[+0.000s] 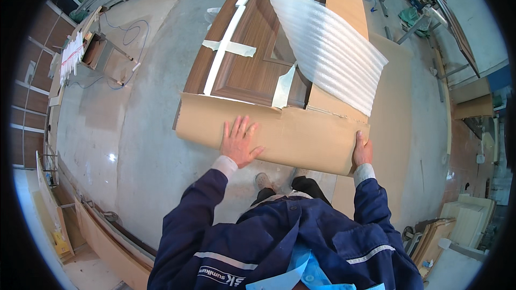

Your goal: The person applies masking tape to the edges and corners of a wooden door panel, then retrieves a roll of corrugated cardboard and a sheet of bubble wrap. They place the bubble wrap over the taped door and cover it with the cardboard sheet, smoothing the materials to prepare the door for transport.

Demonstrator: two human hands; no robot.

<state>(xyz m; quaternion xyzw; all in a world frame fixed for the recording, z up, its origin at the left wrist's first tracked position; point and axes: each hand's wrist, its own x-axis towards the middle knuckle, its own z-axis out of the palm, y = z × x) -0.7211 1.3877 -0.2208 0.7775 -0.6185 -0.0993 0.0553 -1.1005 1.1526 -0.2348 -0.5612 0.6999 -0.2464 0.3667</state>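
A brown wood-grain door panel (244, 75) lies in front of me, its near end wrapped in brown cardboard (301, 134). My left hand (239, 142) rests flat on the cardboard, fingers spread. At the right corner my right hand (363, 150) grips the cardboard's edge, thumb on top and the other fingers hidden beneath. White foam strips (226, 45) run along the panel's left side, held with pale masking tape (239, 49). Another piece of tape (285, 87) reaches from the panel to the cardboard. A ribbed white foam sheet (333, 48) lies folded over the panel's right part.
More brown cardboard (348, 0) runs along the panel's right side. On the left, a small stand (99, 53) sits near a bundle of white strips (72, 56) and a blue hose (145, 32) on the floor. Boards lean at the lower left (110, 239) and lower right (435, 244).
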